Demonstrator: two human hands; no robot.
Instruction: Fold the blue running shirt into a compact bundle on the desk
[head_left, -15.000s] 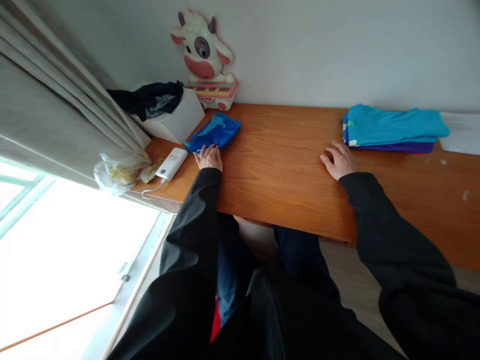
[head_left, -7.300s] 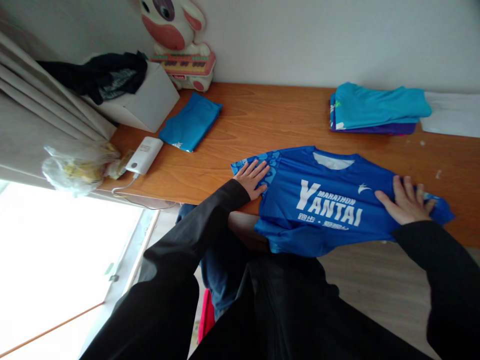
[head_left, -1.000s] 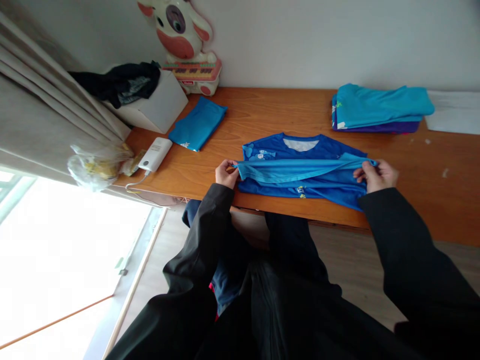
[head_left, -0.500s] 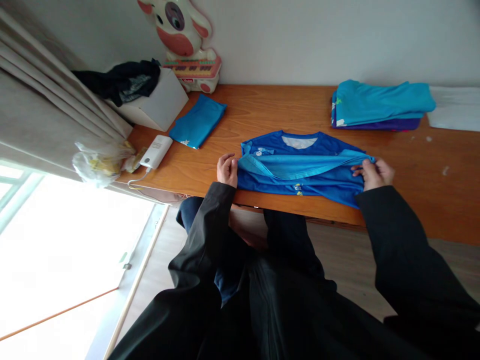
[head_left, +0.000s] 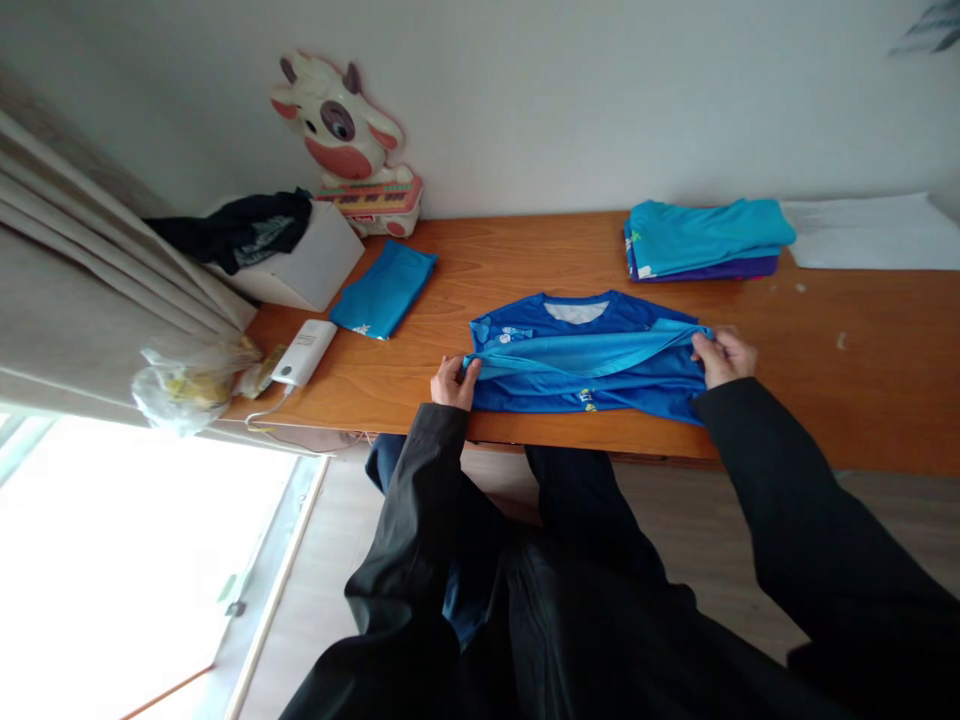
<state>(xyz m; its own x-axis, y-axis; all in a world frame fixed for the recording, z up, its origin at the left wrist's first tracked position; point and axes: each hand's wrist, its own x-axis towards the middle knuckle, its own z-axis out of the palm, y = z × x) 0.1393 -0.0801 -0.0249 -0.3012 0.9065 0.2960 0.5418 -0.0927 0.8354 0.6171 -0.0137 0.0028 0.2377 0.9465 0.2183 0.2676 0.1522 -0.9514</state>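
A blue sports shirt [head_left: 585, 355] lies near the front edge of the wooden desk [head_left: 525, 260], its collar toward the wall. Its lower part is folded up over the chest, showing a lighter blue inside. My left hand [head_left: 454, 382] pinches the left end of that fold. My right hand [head_left: 721, 356] pinches the right end. Both hands hold the fabric a little above the desk.
A folded blue garment [head_left: 384, 291] lies at the left, by a white power bank [head_left: 303, 351], a white box [head_left: 304, 268] with dark cloth [head_left: 240, 228] on it, and a cow toy [head_left: 346, 140]. A stack of folded shirts [head_left: 705, 240] and white paper [head_left: 862, 232] sit at the back right. Curtain [head_left: 90, 290] hangs left.
The shirt was spread flat with its print up, then its lower part was folded upward. In the last second both hands kept hold of the fold's ends; the view shifted slightly.
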